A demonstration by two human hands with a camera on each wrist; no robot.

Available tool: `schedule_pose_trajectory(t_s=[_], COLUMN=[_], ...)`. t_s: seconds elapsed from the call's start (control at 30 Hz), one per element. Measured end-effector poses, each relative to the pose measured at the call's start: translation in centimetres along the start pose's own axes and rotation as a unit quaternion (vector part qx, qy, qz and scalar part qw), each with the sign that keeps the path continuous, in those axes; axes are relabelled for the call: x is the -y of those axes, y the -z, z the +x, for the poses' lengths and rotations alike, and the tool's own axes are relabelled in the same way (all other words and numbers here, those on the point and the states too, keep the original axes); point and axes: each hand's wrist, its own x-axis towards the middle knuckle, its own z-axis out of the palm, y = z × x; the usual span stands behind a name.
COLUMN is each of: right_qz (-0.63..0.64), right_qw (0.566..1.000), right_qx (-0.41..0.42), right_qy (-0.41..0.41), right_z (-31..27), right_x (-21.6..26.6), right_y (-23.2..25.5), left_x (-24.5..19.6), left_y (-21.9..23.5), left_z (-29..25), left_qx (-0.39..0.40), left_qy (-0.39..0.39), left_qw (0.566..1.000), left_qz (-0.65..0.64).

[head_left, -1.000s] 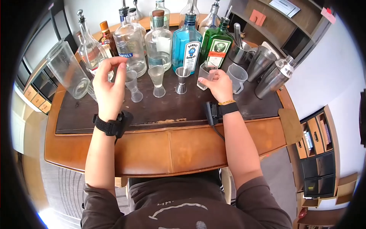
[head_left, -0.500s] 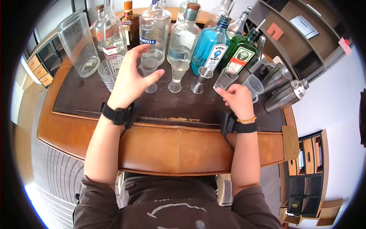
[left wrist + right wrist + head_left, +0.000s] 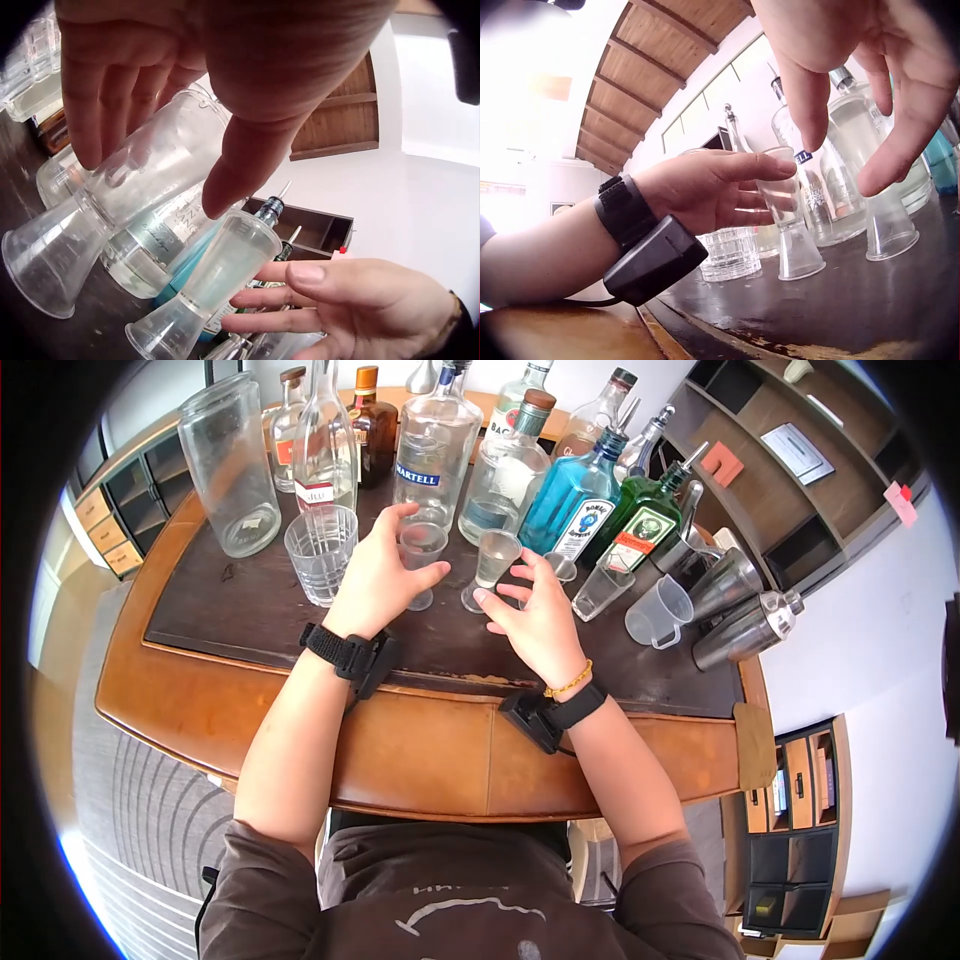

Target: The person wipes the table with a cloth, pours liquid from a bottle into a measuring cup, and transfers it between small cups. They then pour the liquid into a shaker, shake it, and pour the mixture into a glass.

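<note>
My left hand (image 3: 378,582) is spread around a clear plastic double-ended jigger (image 3: 422,542), its fingers behind and thumb in front. In the left wrist view the thumb overlaps the upper cup's edge. Close by on the right stands a second plastic jigger (image 3: 497,558) with pale liquid in its upper cup. My right hand (image 3: 540,615) reaches around it, thumb and fingers apart on either side. A steel jigger (image 3: 562,569) is partly hidden behind that hand. Right of it are a small clear glass (image 3: 602,592) and a plastic measuring cup (image 3: 660,610).
A cut-glass tumbler (image 3: 322,555) and a tall glass jar (image 3: 230,470) stand at left. Behind are several bottles, including a blue one (image 3: 570,505) and a green one (image 3: 640,525). Steel shakers (image 3: 745,632) stand at right on the dark tabletop (image 3: 250,625).
My right hand has left the small glass and moved left to the jigger with liquid. The left hand has moved forward and lower around the other jigger. The head view has shifted.
</note>
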Motion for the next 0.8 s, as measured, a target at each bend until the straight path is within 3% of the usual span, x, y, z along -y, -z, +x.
schedule_pose_trajectory(t_s=[0.13,0.5,0.8], right_qz=[0.055,0.072,0.106], right_qw=[0.998,0.997,0.994], right_qx=[-0.004,-0.022,-0.023], right_qy=[-0.029,-0.023,-0.016], right_z=[0.6,2.0,2.5], right_x=[-0.2,-1.7,-2.9], right_y=[-0.9,-2.6,-2.7], left_x=[0.1,0.9,1.5], left_y=[0.0,-0.5,-0.4], left_z=[0.0,0.3,0.5], left_qx=[0.011,0.039,0.092], left_qy=[0.016,0.002,0.038], left_qw=[1.0,0.999,0.994], left_qz=[-0.01,0.014,0.037])
